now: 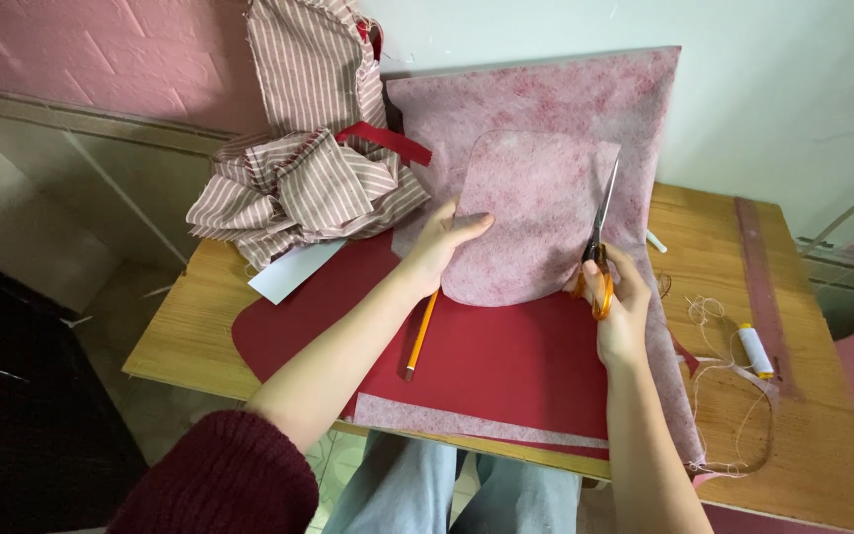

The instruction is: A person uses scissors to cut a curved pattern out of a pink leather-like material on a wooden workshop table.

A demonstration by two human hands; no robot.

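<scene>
We see a rounded piece of pale pink mottled fabric (536,213) held up over the middle of the wooden table (803,435), above a sheet of red material (491,361). The left hand (444,240) pinches the piece's left edge, thumb on top and fingers curled behind it. The right hand (617,302) is wrapped through the orange handles of a pair of scissors (600,237), whose blades point up along the piece's right edge; we cannot tell how far apart the blades stand. A larger sheet of the same pink fabric (565,99) lies behind, running up against the wall. An orange pencil (419,336) rests on the red sheet below the left wrist. To the left sits a heap of striped cloth (303,188) with a white card (294,269) just under it. On the right lies a spool of pale thread (755,349) amid loose strands. No containers are in view.
</scene>
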